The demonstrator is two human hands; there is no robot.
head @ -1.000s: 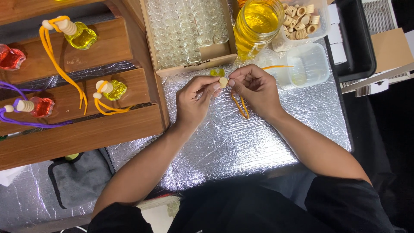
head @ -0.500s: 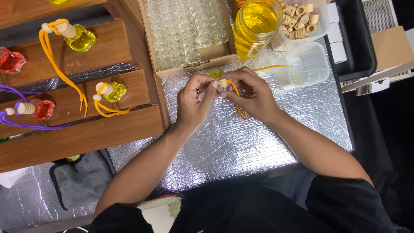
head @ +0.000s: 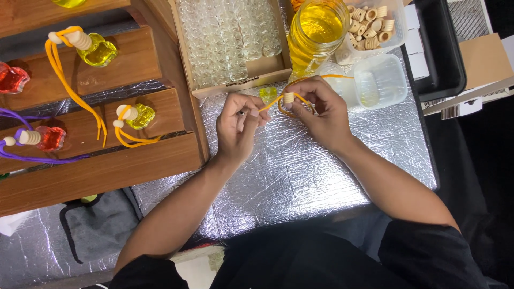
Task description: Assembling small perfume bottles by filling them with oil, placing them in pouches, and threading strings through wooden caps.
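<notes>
Crinkled silver foil is covering the counter point(head: 300, 176), and the person's two forearms are reaching up across it from the bottom edge. Nearest on the left, a dark grey cloth pouch point(head: 93, 227) is lying on the foil below a set of brown wooden stepped shelves point(head: 101, 171).

Further up, at the middle of the counter, the left hand point(head: 239, 127) is pinching one end of a thin orange cord point(head: 270, 103) between thumb and fingers, its other fingers curled in. Just to its right, the right hand point(head: 318, 109) is gripping a small pale wooden bead cap point(head: 289, 97) at its fingertips, with the cord running through the cap and looping beneath the fingers. The cord is stretching between the two hands, so the cap is sitting at the right hand's fingertips and a little apart from the left. A small yellow glass bottle point(head: 267, 93) is lying on the foil just behind the cord, between both hands.

On the shelves, yellow and red filled bottles point(head: 136, 115) with cords are resting. Beyond the hands, a cardboard box of clear empty glass bottles point(head: 230, 37) is sitting, next to a glass jar of yellow liquid point(head: 318, 29), a clear plastic tub point(head: 380, 80) and a container of wooden caps point(head: 375, 21).
</notes>
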